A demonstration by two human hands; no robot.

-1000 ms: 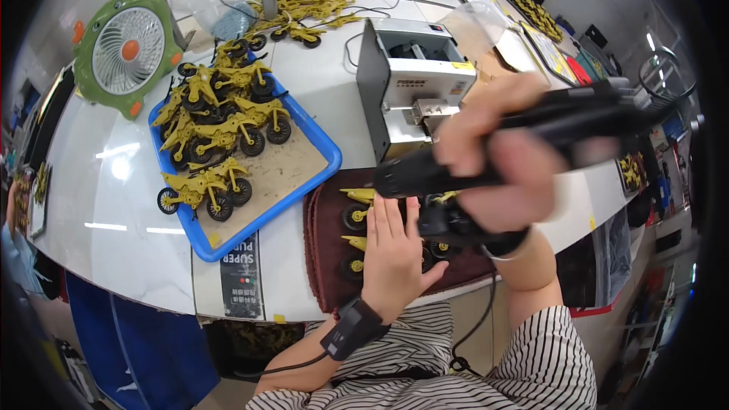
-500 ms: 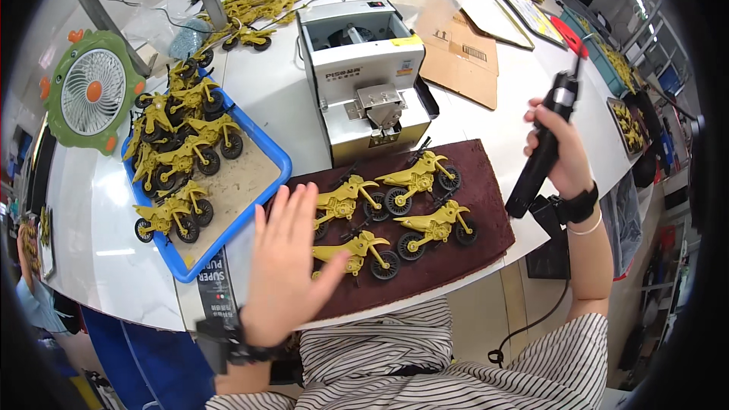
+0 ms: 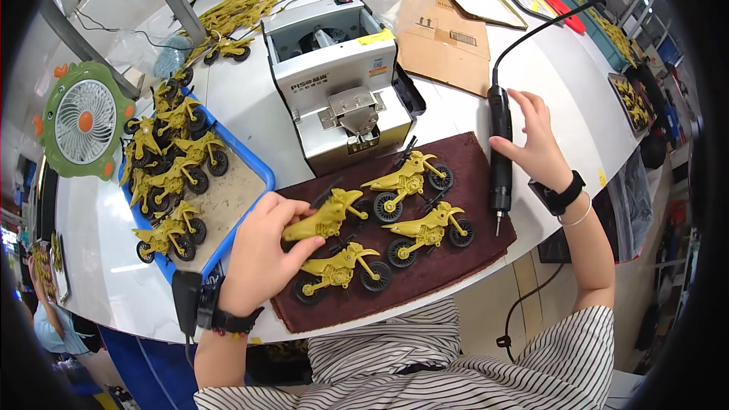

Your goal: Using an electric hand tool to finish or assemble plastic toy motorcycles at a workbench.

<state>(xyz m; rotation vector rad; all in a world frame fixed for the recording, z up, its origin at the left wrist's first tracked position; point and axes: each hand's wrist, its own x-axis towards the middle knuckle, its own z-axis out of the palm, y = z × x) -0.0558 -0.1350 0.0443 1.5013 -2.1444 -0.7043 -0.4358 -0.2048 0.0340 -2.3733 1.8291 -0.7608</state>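
My left hand point(image 3: 266, 250) has its thumb and fingers closed round a yellow toy motorcycle point(image 3: 328, 216) at the left of a dark red mat point(image 3: 326, 315). Three more toy motorcycles with black wheels are on the mat: one at the back point(image 3: 408, 181), one at the right point(image 3: 431, 229) and one at the front point(image 3: 342, 267). My right hand point(image 3: 538, 144) is open, fingers spread, beside a black electric screwdriver point(image 3: 500, 152). Its bit points toward me over the mat's right edge, and the thumb overlaps its body. Whether the screwdriver hangs or lies is unclear.
A blue tray point(image 3: 262, 175) piled with toy motorcycles stands at left, near a green fan point(image 3: 85, 118). Behind the mat is a silver box-shaped machine point(image 3: 330, 80). Flat cardboard point(image 3: 448, 49) lies at back right. The screwdriver's black cord point(image 3: 558, 21) arches up to the right.
My left hand has gone from open above the mat to gripping the back-left toy motorcycle. My right hand has let go of the screwdriver, now upright in view and nearer the mat.
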